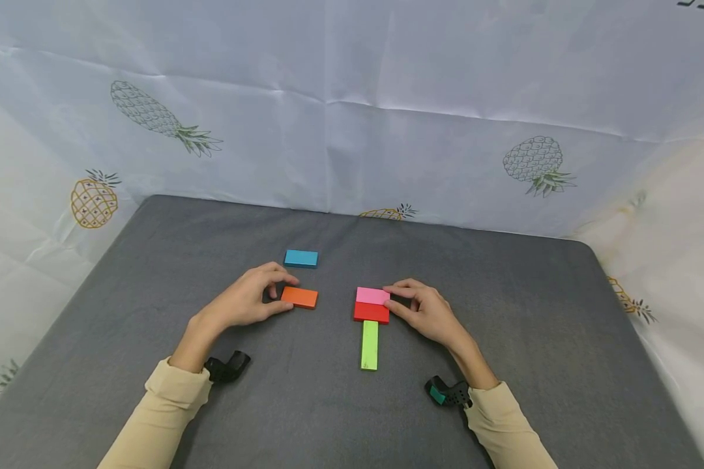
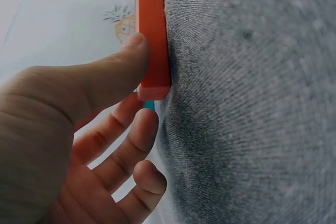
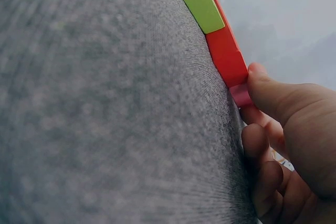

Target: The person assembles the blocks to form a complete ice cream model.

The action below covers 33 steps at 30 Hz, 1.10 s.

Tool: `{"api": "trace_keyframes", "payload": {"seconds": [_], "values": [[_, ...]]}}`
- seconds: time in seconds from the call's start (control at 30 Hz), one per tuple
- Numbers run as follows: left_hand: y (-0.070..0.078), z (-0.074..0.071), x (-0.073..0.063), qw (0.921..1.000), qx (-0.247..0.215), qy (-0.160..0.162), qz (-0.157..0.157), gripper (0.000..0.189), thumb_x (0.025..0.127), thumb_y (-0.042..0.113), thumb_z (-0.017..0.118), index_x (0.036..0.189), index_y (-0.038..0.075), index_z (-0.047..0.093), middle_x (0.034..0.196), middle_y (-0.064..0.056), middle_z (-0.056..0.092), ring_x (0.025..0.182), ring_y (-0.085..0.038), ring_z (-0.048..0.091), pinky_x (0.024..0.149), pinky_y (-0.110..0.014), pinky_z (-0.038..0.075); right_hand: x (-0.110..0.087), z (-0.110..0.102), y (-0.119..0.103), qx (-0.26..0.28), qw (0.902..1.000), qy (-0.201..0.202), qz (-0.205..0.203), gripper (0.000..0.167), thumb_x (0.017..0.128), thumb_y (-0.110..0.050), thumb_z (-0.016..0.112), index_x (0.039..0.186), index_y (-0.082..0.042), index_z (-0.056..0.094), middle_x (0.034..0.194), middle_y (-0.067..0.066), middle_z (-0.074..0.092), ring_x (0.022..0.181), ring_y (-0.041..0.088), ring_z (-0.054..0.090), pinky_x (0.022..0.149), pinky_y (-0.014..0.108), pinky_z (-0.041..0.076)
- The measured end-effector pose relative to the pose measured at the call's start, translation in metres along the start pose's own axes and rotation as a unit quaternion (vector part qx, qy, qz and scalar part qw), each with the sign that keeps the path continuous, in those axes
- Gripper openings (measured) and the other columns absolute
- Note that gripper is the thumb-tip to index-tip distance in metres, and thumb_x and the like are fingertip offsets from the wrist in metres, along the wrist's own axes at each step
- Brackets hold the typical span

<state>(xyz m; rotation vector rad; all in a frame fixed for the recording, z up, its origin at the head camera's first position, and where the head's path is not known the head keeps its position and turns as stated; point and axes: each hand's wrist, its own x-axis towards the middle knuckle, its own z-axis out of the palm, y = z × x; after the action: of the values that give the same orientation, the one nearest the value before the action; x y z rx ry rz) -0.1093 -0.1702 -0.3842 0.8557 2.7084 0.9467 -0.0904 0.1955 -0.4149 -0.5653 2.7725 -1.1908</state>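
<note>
Thumb and index finger of my left hand point(image 1: 250, 294) pinch the left end of an orange block point(image 1: 300, 298), which lies flat on the grey cloth. In the left wrist view, the thumb presses the side of this orange block point(image 2: 152, 35), while the other fingers curl loosely below. On the right, my right hand point(image 1: 425, 311) pinches a pink block point(image 1: 372, 296) by its right end. A red block point(image 1: 371, 312) lies along the pink one's near side. From the red block's near edge a light green block point(image 1: 369, 346) runs lengthwise toward me.
Beyond the orange block lies a blue block point(image 1: 302, 258). Grey cloth point(image 1: 504, 293) covers the table, and a white curtain with pineapple prints point(image 1: 352, 150) hangs behind it. A black wrist device point(image 1: 227, 367) is on the left wrist, another point(image 1: 448, 393) on the right.
</note>
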Motion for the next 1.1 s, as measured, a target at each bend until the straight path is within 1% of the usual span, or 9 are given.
{"api": "trace_keyframes", "payload": {"seconds": [0.17,0.4,0.5,0.8,0.9,1.1], "values": [[-0.0026,0.0016,-0.0003,1.0,0.0,-0.003,0.005,0.032,0.091,0.013,0.078,0.121,0.005,0.072,0.111,-0.008,0.068,0.078,-0.009,0.05,0.069,-0.025,0.042,-0.0002,0.0005,-0.0001,-0.001,1.0,0.002,0.001,0.035,0.093,-0.024,0.076,0.126,-0.011,0.074,0.119,0.007,0.072,0.057,0.002,0.043,0.051,0.02,0.037],[-0.0044,0.0038,0.0001,1.0,0.003,-0.004,0.007,0.033,0.089,0.011,0.08,0.12,0.004,0.072,0.11,-0.008,0.069,0.077,-0.009,0.051,0.069,-0.024,0.043,-0.0004,0.0014,0.0001,-0.002,1.0,0.003,0.002,0.035,0.093,-0.024,0.076,0.126,-0.011,0.074,0.119,0.007,0.072,0.058,0.002,0.043,0.051,0.021,0.037],[-0.0052,0.005,0.0002,0.9999,0.006,-0.002,0.009,0.033,0.088,0.01,0.08,0.119,0.005,0.073,0.107,-0.007,0.069,0.076,-0.009,0.05,0.068,-0.024,0.043,-0.0005,0.0019,0.0006,-0.003,1.0,0.004,0.001,0.035,0.093,-0.024,0.076,0.126,-0.011,0.074,0.119,0.007,0.072,0.059,0.002,0.043,0.052,0.021,0.037],[-0.0047,0.0059,0.002,0.9997,0.001,0.025,0.006,0.032,0.086,0.01,0.082,0.116,0.005,0.074,0.103,-0.007,0.07,0.074,-0.008,0.051,0.068,-0.024,0.044,-0.0005,0.0021,0.0017,0.0,1.0,0.007,-0.003,0.034,0.094,-0.023,0.076,0.125,-0.011,0.075,0.119,0.008,0.072,0.058,0.002,0.044,0.052,0.021,0.038],[-0.0039,0.0058,0.0037,0.9994,0.005,0.034,0.001,0.032,0.086,0.01,0.082,0.116,0.005,0.073,0.102,-0.007,0.07,0.073,-0.009,0.052,0.066,-0.024,0.044,-0.0004,0.002,0.0018,0.002,1.0,0.006,-0.003,0.034,0.093,-0.023,0.076,0.125,-0.011,0.075,0.119,0.008,0.072,0.059,0.002,0.044,0.052,0.02,0.038],[0.0003,0.0067,0.0091,0.9987,0.017,0.047,-0.006,0.031,0.087,0.012,0.082,0.115,0.005,0.073,0.095,-0.006,0.067,0.071,-0.01,0.051,0.064,-0.024,0.042,-0.0001,0.0023,0.002,0.0,1.0,0.005,-0.005,0.035,0.093,-0.023,0.076,0.126,-0.011,0.074,0.118,0.008,0.072,0.059,0.002,0.044,0.053,0.02,0.039]]}}
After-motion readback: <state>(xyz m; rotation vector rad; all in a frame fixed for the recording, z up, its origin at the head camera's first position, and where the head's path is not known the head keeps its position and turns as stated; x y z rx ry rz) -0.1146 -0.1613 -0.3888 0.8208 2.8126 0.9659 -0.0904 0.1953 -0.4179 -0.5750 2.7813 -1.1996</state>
